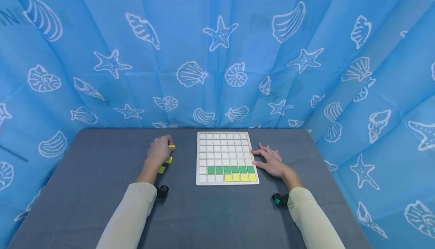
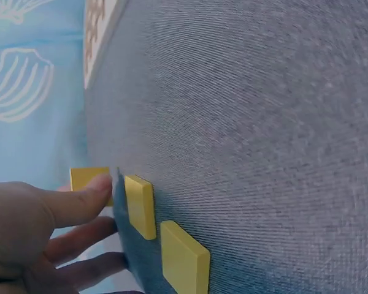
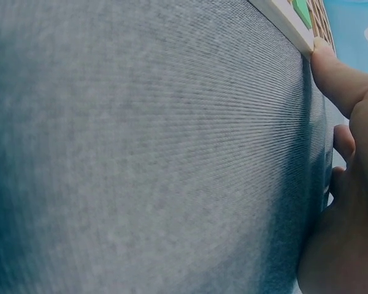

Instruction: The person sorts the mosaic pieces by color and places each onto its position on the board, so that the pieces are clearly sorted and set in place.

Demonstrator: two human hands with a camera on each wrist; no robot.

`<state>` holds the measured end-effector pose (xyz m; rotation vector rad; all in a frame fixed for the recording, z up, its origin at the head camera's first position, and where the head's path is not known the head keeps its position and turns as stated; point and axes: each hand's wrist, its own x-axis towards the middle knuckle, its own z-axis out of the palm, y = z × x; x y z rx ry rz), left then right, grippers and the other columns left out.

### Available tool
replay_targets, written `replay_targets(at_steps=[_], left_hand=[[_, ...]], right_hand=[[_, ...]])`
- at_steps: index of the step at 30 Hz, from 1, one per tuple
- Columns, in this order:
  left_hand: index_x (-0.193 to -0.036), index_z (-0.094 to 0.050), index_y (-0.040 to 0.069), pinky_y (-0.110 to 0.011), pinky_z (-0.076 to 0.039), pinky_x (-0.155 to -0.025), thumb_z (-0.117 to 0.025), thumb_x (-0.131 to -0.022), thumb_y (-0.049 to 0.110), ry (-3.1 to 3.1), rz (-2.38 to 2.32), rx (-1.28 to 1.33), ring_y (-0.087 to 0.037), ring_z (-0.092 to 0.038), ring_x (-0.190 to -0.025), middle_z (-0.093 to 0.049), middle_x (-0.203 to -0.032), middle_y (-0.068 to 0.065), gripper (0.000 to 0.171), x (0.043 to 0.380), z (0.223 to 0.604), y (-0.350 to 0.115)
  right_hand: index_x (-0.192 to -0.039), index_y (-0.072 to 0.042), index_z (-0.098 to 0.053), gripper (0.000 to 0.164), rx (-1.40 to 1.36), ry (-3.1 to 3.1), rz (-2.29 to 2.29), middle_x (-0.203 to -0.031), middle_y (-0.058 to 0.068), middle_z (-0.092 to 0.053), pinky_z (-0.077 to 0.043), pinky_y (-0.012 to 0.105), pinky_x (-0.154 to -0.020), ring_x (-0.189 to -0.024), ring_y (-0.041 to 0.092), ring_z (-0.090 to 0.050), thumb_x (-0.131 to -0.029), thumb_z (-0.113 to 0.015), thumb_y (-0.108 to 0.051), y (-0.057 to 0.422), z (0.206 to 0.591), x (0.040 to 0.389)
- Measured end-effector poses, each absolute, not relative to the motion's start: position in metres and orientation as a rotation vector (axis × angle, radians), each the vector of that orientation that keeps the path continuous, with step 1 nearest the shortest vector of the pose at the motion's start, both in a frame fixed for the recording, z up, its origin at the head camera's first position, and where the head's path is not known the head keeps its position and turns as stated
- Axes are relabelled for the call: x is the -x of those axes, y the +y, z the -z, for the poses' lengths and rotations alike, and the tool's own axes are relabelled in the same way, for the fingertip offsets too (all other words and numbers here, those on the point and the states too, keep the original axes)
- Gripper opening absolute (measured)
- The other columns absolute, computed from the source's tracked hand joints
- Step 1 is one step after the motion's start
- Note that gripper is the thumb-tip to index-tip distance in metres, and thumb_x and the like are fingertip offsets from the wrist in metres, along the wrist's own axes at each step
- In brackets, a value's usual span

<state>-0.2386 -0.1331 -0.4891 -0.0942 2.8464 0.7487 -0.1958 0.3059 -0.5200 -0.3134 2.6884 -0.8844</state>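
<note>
My left hand point(image 1: 159, 150) pinches a yellow square tile point(image 2: 89, 177) between thumb and fingers, just above the cloth. Two more yellow tiles, a nearer one point(image 1: 161, 169) and a farther one point(image 1: 168, 160), lie beside that hand; the left wrist view shows their thick edges. A white gridded board point(image 1: 198, 158) lies at the middle of the table. Green tiles point(image 1: 227, 169) fill most of its second row from the front, and several yellow tiles point(image 1: 236, 177) sit at the right of its front row. My right hand point(image 1: 273, 163) rests with spread fingers, thumb touching the board's right edge.
Grey cloth covers the table point(image 1: 217, 218). A blue curtain point(image 1: 217, 90) with white shells and starfish hangs along the back and sides. Each wrist wears a dark camera, one on the left point(image 1: 163, 191) and one on the right point(image 1: 279, 199).
</note>
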Motion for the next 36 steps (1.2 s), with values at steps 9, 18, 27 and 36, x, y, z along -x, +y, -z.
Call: replay_targets(at_steps=[9,18,27,36], left_hand=[[-0.107,-0.071,0.011,-0.062,-0.045,-0.099,-0.067,-0.099,0.02,2.978,-0.72,0.058,-0.038,-0.06,-0.109,-0.07,-0.109,-0.013,0.012,0.232,0.486,-0.13],[-0.111,-0.071,0.014,-0.05,-0.046,-0.084,-0.065,-0.101,0.024,3.01,-0.917,0.023,-0.031,-0.057,-0.096,-0.07,-0.107,-0.01,0.015,0.226,0.483,-0.126],[-0.112,-0.074,0.018,-0.048,-0.047,-0.088,-0.067,-0.1,0.028,2.96,-1.093,0.087,-0.027,-0.062,-0.099,-0.072,-0.11,-0.006,0.017,0.221,0.48,-0.111],[-0.117,-0.077,0.019,-0.041,-0.05,-0.081,-0.069,-0.098,0.026,2.918,-1.28,0.029,-0.023,-0.064,-0.093,-0.074,-0.107,-0.005,0.021,0.205,0.487,-0.098]], right_hand=[[-0.149,-0.02,-0.052,0.051,0.262,2.693,0.852,-0.17,0.023,-0.015,0.008,0.073,-0.119,-0.155,0.054,0.003,-0.102,-0.061,-0.039,0.302,0.514,0.197],[-0.149,-0.02,-0.051,0.052,0.265,2.695,0.859,-0.17,0.023,-0.014,0.009,0.073,-0.119,-0.155,0.055,0.003,-0.101,-0.06,-0.04,0.303,0.516,0.197],[-0.149,-0.02,-0.051,0.051,0.254,2.692,0.854,-0.17,0.022,-0.014,0.01,0.072,-0.119,-0.156,0.053,0.004,-0.102,-0.06,-0.038,0.304,0.515,0.196],[-0.149,-0.021,-0.051,0.051,0.253,2.693,0.851,-0.17,0.022,-0.014,0.009,0.073,-0.119,-0.155,0.054,0.002,-0.102,-0.06,-0.04,0.303,0.516,0.194]])
